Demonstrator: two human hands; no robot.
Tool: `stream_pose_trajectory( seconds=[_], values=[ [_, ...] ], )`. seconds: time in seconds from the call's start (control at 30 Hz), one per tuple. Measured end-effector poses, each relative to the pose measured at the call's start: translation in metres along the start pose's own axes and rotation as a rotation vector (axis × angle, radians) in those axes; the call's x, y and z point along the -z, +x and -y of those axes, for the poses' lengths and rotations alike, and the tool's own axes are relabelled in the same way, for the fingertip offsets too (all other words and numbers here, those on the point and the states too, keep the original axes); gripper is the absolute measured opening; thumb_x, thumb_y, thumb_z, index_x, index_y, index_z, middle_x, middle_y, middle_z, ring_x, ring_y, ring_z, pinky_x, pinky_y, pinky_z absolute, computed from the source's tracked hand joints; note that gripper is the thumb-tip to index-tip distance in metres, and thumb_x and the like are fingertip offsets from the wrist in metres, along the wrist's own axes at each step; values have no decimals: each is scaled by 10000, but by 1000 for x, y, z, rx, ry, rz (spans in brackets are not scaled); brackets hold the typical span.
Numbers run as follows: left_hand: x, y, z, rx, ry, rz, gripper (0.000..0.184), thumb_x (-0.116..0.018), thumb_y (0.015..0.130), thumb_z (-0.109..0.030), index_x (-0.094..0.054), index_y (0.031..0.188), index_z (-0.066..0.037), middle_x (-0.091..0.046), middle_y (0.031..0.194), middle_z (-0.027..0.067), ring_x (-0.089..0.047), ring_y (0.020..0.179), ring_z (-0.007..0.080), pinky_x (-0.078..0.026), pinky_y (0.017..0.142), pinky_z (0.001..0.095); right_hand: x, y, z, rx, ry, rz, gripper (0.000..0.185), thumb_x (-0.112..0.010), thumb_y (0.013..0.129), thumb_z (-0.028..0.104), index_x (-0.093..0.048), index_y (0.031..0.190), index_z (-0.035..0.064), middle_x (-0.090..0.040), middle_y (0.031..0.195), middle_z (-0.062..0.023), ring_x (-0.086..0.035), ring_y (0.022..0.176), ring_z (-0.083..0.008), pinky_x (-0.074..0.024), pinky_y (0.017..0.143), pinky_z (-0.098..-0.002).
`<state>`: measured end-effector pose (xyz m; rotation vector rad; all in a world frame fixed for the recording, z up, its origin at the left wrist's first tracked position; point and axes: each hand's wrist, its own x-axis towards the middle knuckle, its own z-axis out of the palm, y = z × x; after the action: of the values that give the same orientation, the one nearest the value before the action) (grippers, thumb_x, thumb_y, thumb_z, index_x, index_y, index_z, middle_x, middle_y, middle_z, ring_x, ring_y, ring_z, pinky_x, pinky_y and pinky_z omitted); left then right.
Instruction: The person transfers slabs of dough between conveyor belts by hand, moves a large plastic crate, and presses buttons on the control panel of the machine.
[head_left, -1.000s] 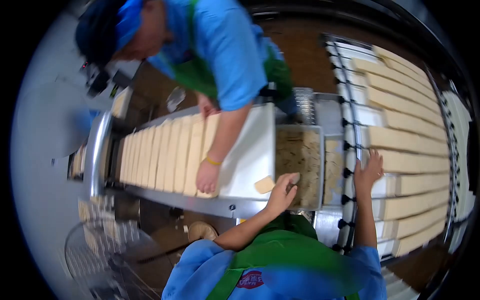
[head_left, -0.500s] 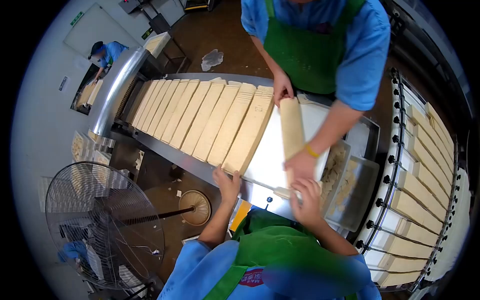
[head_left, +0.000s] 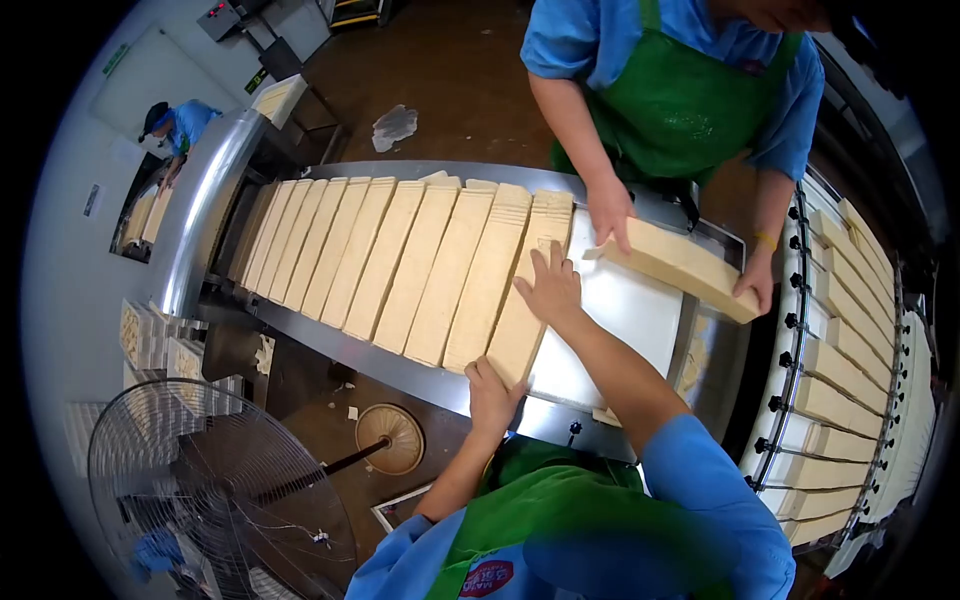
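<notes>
A row of long, pale dough slabs (head_left: pixel 425 275) lies side by side on a metal conveyor table. My left hand (head_left: pixel 490 397) grips the near end of the rightmost slab (head_left: pixel 518 330), its fingers bent around the corner. On that slab's upper side rests my right hand (head_left: pixel 552 285), fingers spread and stretched along the top and right edge. The slab's far end shows layered ridges. To the right of it lies a white board (head_left: pixel 630 325). Across the table, a co-worker holds another dough slab (head_left: pixel 690 265) level between both hands, over the right end.
A metal roller housing (head_left: pixel 215 205) spans the table's left end. A tall wire fan (head_left: pixel 220 490) stands at lower left, near stacked white trays (head_left: pixel 145 335). At right, a rack with black knobs (head_left: pixel 775 403) carries more slabs. Another person works at far left.
My right hand has moved from the board's near edge up onto the rightmost slab. The co-worker has lifted a slab off the board and swung it right.
</notes>
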<state>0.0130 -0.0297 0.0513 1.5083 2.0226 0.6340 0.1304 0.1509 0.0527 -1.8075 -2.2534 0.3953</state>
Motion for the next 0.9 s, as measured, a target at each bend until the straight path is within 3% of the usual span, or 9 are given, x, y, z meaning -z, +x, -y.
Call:
stream_pose_trajectory(
  seconds=[0.1, 0.17, 0.4, 0.53, 0.57, 0.63, 0.73, 0.77, 0.9],
  values=[
    [3, 1, -4, 18, -5, 57, 788, -803, 692, -157, -316, 1248, 116, -364, 1197, 294, -471, 1056, 459, -442, 913, 429, 11, 3, 13, -75, -122, 177, 647, -550, 859, 510, -439, 1285, 35, -355, 1374, -217, -457, 1141, -357, -425, 936, -435],
    [1, 3, -6, 29, -1, 55, 783, -811, 671, -140, -328, 1232, 115, -371, 1189, 290, -476, 1046, 457, -448, 903, 433, 15, 0, 10, -161, -79, 162, 649, -569, 833, 535, -461, 1206, 16, -411, 1256, -199, -480, 1092, -346, -465, 892, -430],
    [-13, 7, -28, -208, -25, 182, 782, -823, 649, -142, -351, 1226, 94, -372, 1185, 274, -481, 1049, 447, -456, 893, 441, 45, -52, -60, -468, -17, -51, 699, -648, 748, 532, -469, 1150, -11, -425, 1159, -183, -493, 1027, -357, -461, 884, -454],
    [-27, 9, -49, -317, -141, 386, 821, -822, 659, -235, -334, 1259, 39, -367, 1181, 250, -491, 1057, 426, -481, 867, 450, 71, -72, -95, -651, 43, -101, 862, -666, 715, 554, -409, 1282, -42, -269, 1425, -236, -449, 1163, -410, -426, 947, -466],
    [-28, 8, -59, -236, -58, 451, 836, -805, 678, -283, -305, 1271, 27, -368, 1180, 248, -497, 1050, 428, -487, 852, 458, 71, -72, -98, -676, 86, -38, 971, -625, 730, 620, -344, 1377, -48, -104, 1528, -235, -410, 1227, -419, -400, 982, -463],
    [-43, 9, -65, -174, 28, 473, 858, -753, 725, -391, -239, 1288, 4, -376, 1172, 253, -509, 1032, 441, -494, 829, 477, 84, -69, -90, -685, 113, -5, 1005, -620, 733, 645, -370, 1332, -122, -48, 1532, -258, -422, 1182, -471, -404, 997, -440],
    [-56, 2, -83, -105, 37, 363, 792, -743, 732, -325, -264, 1264, 15, -357, 1178, 278, -506, 996, 469, -465, 850, 515, 88, -77, -94, -811, 261, -56, 938, -720, 702, 510, -376, 1321, -106, -29, 1531, -253, -449, 1152, -450, -425, 970, -449],
    [-61, 2, -83, -224, 32, 302, 780, -745, 732, -284, -274, 1274, 22, -349, 1183, 289, -484, 1021, 465, -447, 876, 506, 82, -79, -97, -912, 279, -130, 905, -710, 717, 455, -337, 1345, -78, 13, 1544, -219, -442, 1168, -428, -439, 947, -441],
    [-80, -23, -130, -515, -67, 150, 731, -733, 727, -103, -310, 1306, 36, -289, 1229, 302, -434, 1056, 448, -408, 934, 460, 114, -157, -151, -960, 641, -482, 753, -703, 711, 358, -362, 1229, -70, -245, 1393, -288, -441, 1148, -480, -408, 969, -493]
  ],
)
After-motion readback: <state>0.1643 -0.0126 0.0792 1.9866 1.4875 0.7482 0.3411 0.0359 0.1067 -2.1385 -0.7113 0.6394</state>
